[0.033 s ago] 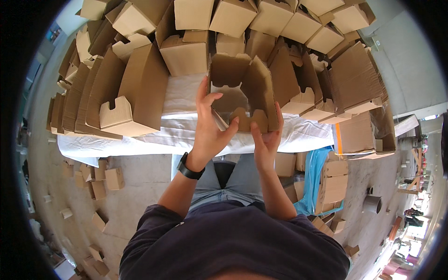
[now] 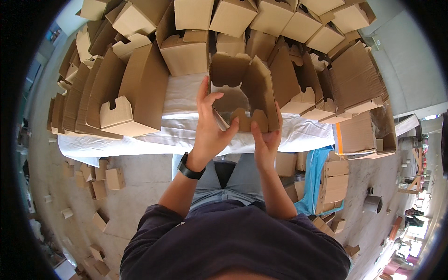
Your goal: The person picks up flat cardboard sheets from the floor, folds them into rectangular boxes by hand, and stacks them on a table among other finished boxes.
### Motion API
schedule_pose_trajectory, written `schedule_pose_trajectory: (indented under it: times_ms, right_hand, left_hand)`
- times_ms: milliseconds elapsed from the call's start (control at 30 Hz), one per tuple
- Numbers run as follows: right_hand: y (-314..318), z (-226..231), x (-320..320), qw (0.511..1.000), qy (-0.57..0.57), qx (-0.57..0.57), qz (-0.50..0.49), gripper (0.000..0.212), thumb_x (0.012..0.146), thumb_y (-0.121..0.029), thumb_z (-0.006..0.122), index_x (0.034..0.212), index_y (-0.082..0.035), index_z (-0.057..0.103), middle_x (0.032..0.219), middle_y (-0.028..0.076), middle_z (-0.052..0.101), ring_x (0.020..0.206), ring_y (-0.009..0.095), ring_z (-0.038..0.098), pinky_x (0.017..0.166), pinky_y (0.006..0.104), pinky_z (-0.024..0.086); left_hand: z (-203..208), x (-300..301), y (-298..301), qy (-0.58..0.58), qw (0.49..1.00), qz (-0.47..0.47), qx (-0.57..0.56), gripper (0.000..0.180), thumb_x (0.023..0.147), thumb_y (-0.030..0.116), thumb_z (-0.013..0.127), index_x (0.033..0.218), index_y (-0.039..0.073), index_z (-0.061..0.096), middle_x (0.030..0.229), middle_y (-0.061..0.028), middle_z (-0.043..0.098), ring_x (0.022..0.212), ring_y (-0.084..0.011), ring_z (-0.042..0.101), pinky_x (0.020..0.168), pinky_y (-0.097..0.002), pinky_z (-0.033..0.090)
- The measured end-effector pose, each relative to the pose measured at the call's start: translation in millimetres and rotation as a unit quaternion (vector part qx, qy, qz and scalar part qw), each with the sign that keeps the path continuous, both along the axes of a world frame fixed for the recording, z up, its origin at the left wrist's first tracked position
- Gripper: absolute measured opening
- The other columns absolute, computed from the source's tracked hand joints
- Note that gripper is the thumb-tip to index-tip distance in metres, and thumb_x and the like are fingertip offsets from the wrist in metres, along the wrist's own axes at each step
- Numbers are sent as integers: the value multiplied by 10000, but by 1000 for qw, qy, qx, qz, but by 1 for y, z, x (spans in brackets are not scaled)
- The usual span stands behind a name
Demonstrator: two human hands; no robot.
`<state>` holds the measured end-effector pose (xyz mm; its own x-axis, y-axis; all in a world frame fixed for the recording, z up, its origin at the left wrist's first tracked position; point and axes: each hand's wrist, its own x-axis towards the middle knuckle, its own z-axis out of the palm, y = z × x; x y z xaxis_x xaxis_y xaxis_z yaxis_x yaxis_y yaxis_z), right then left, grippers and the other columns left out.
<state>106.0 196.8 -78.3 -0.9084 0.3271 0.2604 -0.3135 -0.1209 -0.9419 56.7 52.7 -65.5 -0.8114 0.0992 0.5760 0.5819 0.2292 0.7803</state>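
Note:
Between my two hands, over the near edge of the cloth-covered table, is a brown cardboard box [image 2: 267,91] with its top uncovered. Its near wall is a low flap with a notch cut in the middle. My left hand [image 2: 212,123] grips the box's left near side, thumb at the notched flap and fingers along the outside. My right hand [image 2: 267,142] holds the near right corner, its thumb against the flap and its other fingers mostly hidden behind the wall. A pale patch shows inside the box on the left. On my left wrist is a black watch [image 2: 190,168].
Rows of similar boxes [image 2: 142,88] stand left and right on the white cloth [image 2: 179,95], with more stacked behind [image 2: 233,18]. A larger carton [image 2: 359,133] sits at the right end. Below are a blue plastic bag [image 2: 313,179] and small cardboard pieces [image 2: 114,178] on the floor.

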Motion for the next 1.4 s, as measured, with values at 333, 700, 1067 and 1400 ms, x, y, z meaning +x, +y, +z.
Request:
schedule_pose_trajectory:
  times_ms: [333,700,1067,1400]
  right_hand:
    - [8,-5,-9,984,81,157,-22,584,827,88,589,1387,-2,453,1480,190,411,1370,289,410,1103,368,335]
    - [30,28,-19,917,97,370,112,528,769,-44,702,1282,-2,583,1394,187,513,1352,387,420,1127,441,314]
    - [34,9,-29,950,84,287,90,268,979,-21,454,1178,9,632,1284,155,598,1321,336,465,1103,405,334]
    - [19,-6,-29,986,99,112,67,366,1005,-191,453,1309,-6,534,1438,147,464,1414,288,330,1156,389,226]
  left_hand:
    - [4,2,6,-26,999,-18,-9,730,681,-91,626,1313,80,303,1547,-236,102,1423,-399,221,1117,-437,319]
    - [-1,-7,2,-24,998,-59,31,629,742,-81,617,1288,61,339,1547,-271,115,1432,-456,188,1142,-475,242]
    - [0,-7,7,-2,999,-47,6,811,720,-8,796,1337,110,283,1568,-223,79,1409,-320,288,1102,-413,352]
    - [-2,-11,-1,-27,995,-80,50,692,778,32,770,1322,68,344,1553,-253,135,1420,-388,258,1110,-437,315]
